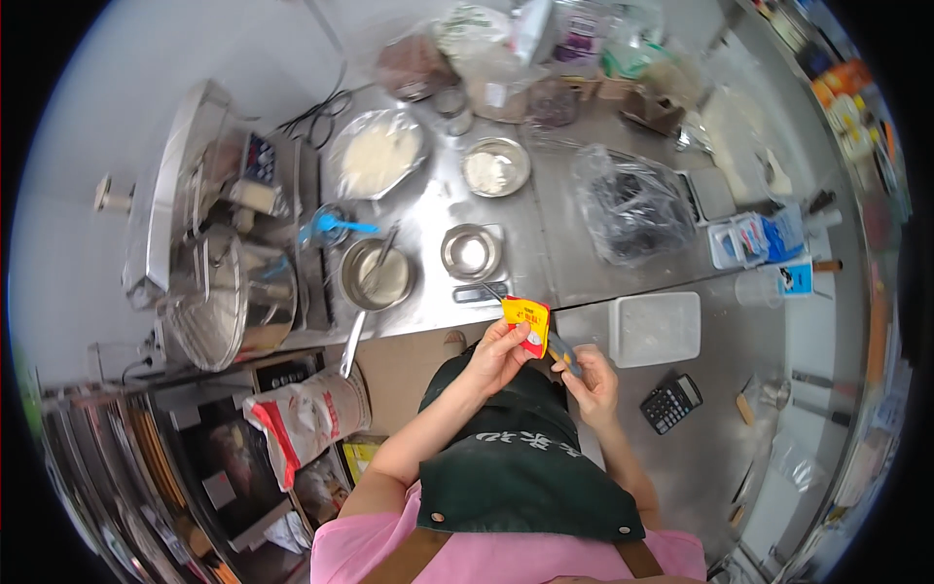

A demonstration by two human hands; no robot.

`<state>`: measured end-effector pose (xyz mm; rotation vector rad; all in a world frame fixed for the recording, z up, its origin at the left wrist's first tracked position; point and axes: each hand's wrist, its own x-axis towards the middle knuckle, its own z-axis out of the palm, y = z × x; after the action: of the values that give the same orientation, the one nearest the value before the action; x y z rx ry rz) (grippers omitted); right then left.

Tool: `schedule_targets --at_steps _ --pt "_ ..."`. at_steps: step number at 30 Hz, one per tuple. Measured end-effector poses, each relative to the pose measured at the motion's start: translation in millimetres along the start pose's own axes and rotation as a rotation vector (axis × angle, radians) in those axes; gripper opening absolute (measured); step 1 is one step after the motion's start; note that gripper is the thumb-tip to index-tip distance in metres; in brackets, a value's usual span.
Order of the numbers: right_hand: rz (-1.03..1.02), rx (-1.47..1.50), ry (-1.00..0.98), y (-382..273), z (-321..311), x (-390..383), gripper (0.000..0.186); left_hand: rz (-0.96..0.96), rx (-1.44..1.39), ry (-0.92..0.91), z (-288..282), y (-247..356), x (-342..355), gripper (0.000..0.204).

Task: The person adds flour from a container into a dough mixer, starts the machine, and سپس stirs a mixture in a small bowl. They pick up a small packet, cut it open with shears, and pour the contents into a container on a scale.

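My left hand (pixel 501 358) is closed on a small yellow and red packet (pixel 526 318), held upright in front of the dark green apron. On its right side, my right hand (pixel 592 383) grips scissors by their grey and yellow handles (pixel 564 356). The scissors sit against the packet, and most of their blades are hidden behind it. Just beyond, a steel bowl (pixel 471 253) rests on a small kitchen scale (pixel 479 293). Left of that stands a steel saucepan (pixel 377 273) with a whisk (pixel 381 255) in it.
Farther back are a steel bowl of white powder (pixel 496 167) and a large plastic-covered bowl (pixel 379 156). Blue measuring spoons (pixel 341 224) lie left. A dark plastic-wrapped bundle (pixel 637 204), a clear container (pixel 655 329) and a calculator (pixel 671 403) are right. The saucepan's handle (pixel 353 344) overhangs the table edge.
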<state>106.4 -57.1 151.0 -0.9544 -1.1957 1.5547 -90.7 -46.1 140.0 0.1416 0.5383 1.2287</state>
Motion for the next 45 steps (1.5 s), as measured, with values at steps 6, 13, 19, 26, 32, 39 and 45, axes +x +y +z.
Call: schedule_targets --at_steps 6,13,19,26,32,39,45 --pt "0.502 0.131 -0.577 -18 44 39 0.044 -0.067 0.356 -0.036 -29 69 -57 0.026" --pt "0.696 0.097 -0.667 -5 109 61 0.063 0.163 0.439 0.176 -56 105 -95 0.028" --pt "0.492 -0.362 -0.790 -33 107 77 0.056 0.214 0.412 0.365 -92 129 -111 0.028" --pt "0.159 -1.062 -0.729 -42 119 87 0.061 0.174 0.506 0.407 -90 143 -116 0.029" --pt "0.064 -1.156 -0.812 -44 132 94 0.065 0.113 0.650 0.391 -78 147 -114 0.025" --pt "0.122 -1.130 -0.834 -41 139 99 0.066 0.095 0.695 0.331 -84 150 -110 0.025" --pt "0.118 -1.130 -0.841 -38 140 103 0.064 0.079 0.744 0.315 -84 158 -105 0.024"
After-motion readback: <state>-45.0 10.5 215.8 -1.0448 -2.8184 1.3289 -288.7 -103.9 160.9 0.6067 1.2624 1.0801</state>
